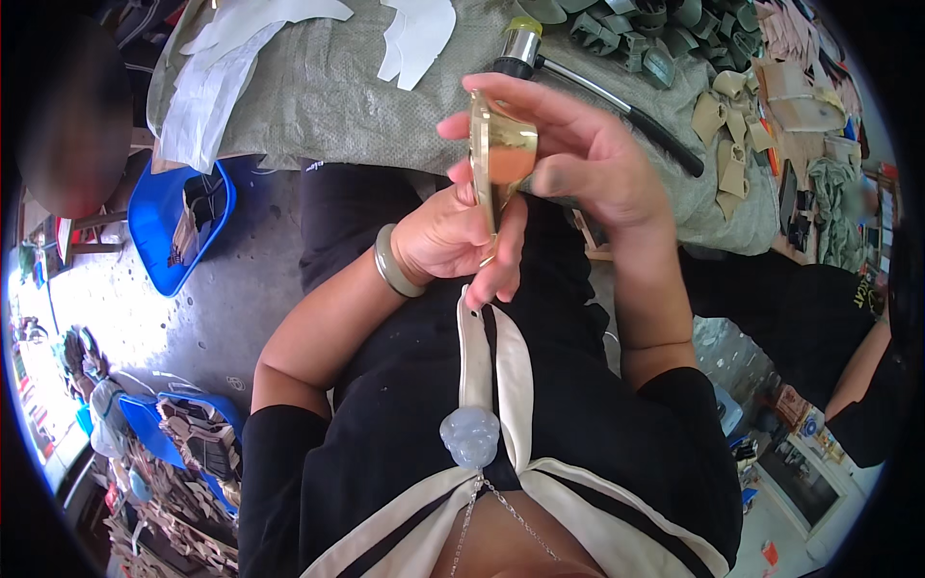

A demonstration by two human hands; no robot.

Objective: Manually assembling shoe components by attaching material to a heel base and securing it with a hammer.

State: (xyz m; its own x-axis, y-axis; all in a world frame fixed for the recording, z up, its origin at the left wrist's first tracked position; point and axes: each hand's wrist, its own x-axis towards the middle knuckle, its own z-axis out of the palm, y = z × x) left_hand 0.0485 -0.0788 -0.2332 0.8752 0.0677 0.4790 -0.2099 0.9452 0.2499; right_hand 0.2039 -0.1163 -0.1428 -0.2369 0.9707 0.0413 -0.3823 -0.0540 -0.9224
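Note:
Above my lap, close to the table's near edge, I hold a shiny gold curved piece (pixel 511 154) between both hands. It stands edge-up and looks like a shoe heel or sole part, though its exact kind is unclear. My left hand (pixel 458 231), with a pale bangle at the wrist, grips the lower end, fingers closed. My right hand (pixel 593 159) curls over the upper end, its fingers bent around it and the thumb by the right side, slightly blurred. Just beyond lies a mallet (pixel 522 43) with a yellow-capped metal head and black handle.
Grey woven cloth covers the table (pixel 328 106). White cut sheets (pixel 414 39) lie at the far left, dark grey moulded pieces (pixel 655 39) and beige ones (pixel 727 120) at the far right. A blue bin (pixel 159 241) stands left on the floor. Another person's arm (pixel 862 361) is at right.

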